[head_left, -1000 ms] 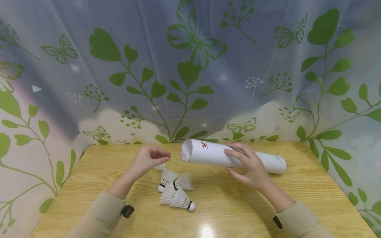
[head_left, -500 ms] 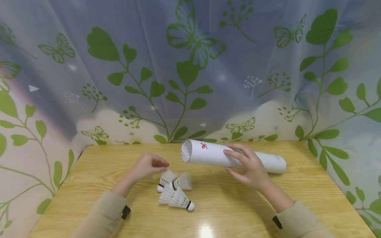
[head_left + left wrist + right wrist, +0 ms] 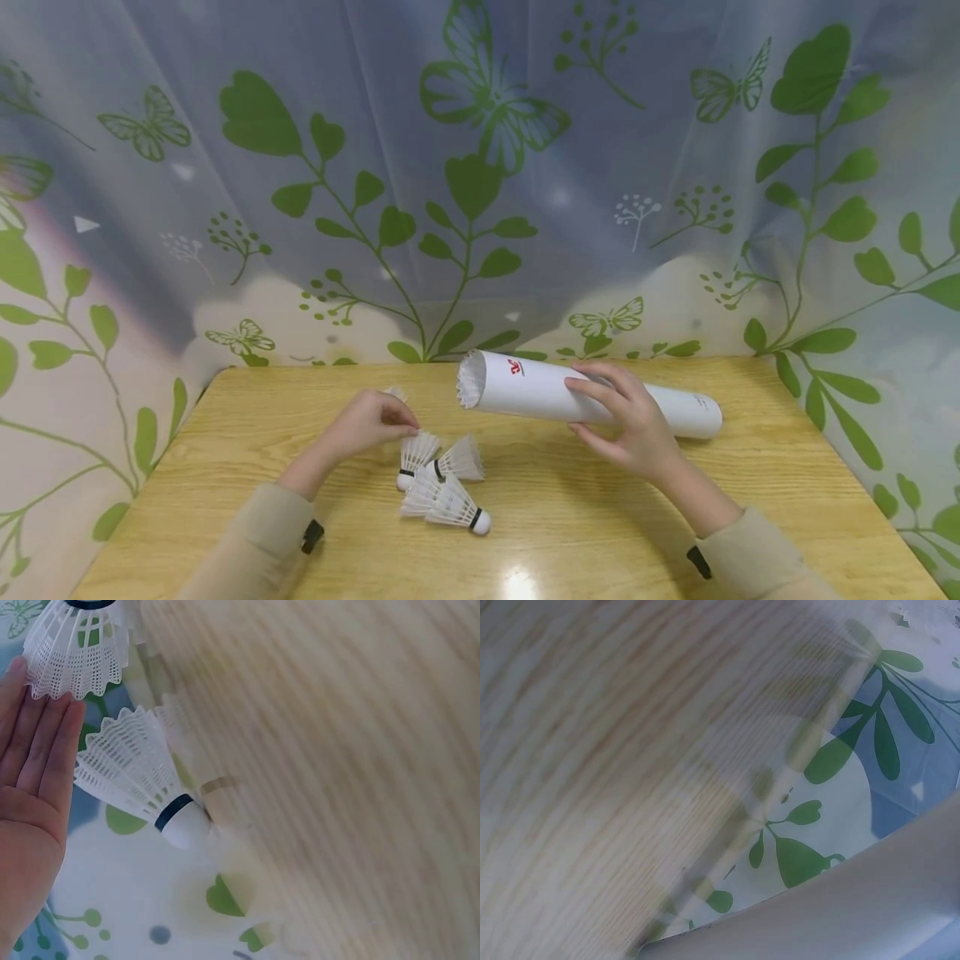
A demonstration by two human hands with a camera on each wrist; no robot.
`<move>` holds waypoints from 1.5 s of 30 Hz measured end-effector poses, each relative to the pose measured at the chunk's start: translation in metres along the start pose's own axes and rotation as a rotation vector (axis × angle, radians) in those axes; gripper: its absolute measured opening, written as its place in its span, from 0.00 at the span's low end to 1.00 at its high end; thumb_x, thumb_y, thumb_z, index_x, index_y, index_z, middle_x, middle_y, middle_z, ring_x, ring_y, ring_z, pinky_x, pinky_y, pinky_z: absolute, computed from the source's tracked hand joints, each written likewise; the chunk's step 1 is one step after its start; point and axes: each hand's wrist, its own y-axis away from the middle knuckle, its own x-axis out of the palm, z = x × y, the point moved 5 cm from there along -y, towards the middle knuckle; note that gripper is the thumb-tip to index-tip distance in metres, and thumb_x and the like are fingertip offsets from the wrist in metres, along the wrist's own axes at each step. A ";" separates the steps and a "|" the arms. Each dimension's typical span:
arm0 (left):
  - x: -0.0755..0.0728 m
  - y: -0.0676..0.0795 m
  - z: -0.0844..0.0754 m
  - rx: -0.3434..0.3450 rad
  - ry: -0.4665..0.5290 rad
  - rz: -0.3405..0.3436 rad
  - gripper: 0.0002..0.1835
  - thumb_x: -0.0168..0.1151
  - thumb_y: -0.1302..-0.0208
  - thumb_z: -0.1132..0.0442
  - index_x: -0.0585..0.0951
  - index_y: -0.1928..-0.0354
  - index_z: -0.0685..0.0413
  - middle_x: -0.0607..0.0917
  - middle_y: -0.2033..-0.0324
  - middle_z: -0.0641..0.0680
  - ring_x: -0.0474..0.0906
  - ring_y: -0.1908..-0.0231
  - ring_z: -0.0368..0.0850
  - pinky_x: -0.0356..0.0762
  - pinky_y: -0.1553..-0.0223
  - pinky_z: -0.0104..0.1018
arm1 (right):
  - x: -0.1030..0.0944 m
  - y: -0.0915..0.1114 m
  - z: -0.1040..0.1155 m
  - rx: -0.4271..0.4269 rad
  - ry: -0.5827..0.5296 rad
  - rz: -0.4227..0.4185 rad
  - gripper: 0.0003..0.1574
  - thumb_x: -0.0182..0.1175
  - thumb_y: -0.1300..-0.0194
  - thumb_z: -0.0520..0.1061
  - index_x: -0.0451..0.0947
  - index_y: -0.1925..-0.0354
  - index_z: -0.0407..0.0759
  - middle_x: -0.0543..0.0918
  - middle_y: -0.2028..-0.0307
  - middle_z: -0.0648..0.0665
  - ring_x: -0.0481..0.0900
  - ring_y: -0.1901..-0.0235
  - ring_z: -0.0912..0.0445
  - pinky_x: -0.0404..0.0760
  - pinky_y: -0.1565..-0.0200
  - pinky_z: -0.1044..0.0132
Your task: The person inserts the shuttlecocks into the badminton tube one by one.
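Note:
My left hand (image 3: 369, 423) is at the feathered rim of a shuttlecock (image 3: 417, 454), with thumb and index fingertips together there in a pinch. In the left wrist view the fingers of the left hand (image 3: 34, 780) reach to the skirt of this shuttlecock (image 3: 79, 656). Another shuttlecock (image 3: 131, 761) lies just beyond; most of it is hidden behind my hand in the head view. My right hand (image 3: 626, 417) grips a long white shuttlecock tube (image 3: 525, 387) from above. The tube's mouth points left, showing a white skirt inside. The right hand is outside its wrist view.
More shuttlecocks lie in front of the left hand, including one with its skirt (image 3: 461, 457) to the right and a nested pair (image 3: 446, 500). All are on a wooden table (image 3: 570, 533). A leaf-patterned curtain (image 3: 360, 275) rises behind its back edge.
My left hand has moved down and slightly left, from beside the tube's mouth to the shuttlecock's rim. That shuttlecock has shifted a little. My right hand and the tube stay put.

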 end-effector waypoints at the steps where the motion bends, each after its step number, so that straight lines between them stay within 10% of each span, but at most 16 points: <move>1: -0.001 0.000 0.000 0.000 -0.002 0.004 0.02 0.75 0.35 0.67 0.92 0.63 0.59 0.93 0.65 0.55 0.89 0.63 0.41 0.87 0.56 0.28 | 0.000 0.000 0.000 -0.001 -0.003 -0.001 0.29 0.62 0.23 0.60 0.83 0.39 0.40 0.81 0.40 0.33 0.79 0.37 0.47 0.71 0.29 0.75; 13: -0.027 0.006 -0.007 -0.052 -0.013 -0.051 0.03 0.73 0.32 0.65 0.91 0.62 0.57 0.94 0.63 0.55 0.88 0.62 0.42 0.88 0.54 0.34 | -0.001 -0.001 -0.001 -0.002 -0.007 -0.012 0.29 0.62 0.23 0.60 0.83 0.39 0.40 0.81 0.40 0.33 0.78 0.36 0.49 0.70 0.28 0.75; 23: -0.044 0.014 -0.019 -0.123 -0.001 -0.285 0.05 0.73 0.32 0.64 0.92 0.60 0.59 0.94 0.62 0.58 0.89 0.61 0.47 0.86 0.67 0.31 | 0.001 -0.002 0.000 -0.025 -0.010 -0.023 0.29 0.63 0.23 0.60 0.83 0.41 0.38 0.82 0.41 0.30 0.78 0.37 0.46 0.71 0.28 0.74; 45: -0.066 0.036 -0.083 -0.164 0.175 -0.736 0.05 0.73 0.33 0.68 0.92 0.62 0.65 0.93 0.64 0.66 0.83 0.73 0.25 0.81 0.68 0.20 | 0.001 -0.001 0.001 -0.037 0.003 -0.017 0.28 0.62 0.23 0.59 0.83 0.40 0.38 0.82 0.41 0.30 0.79 0.39 0.44 0.70 0.28 0.74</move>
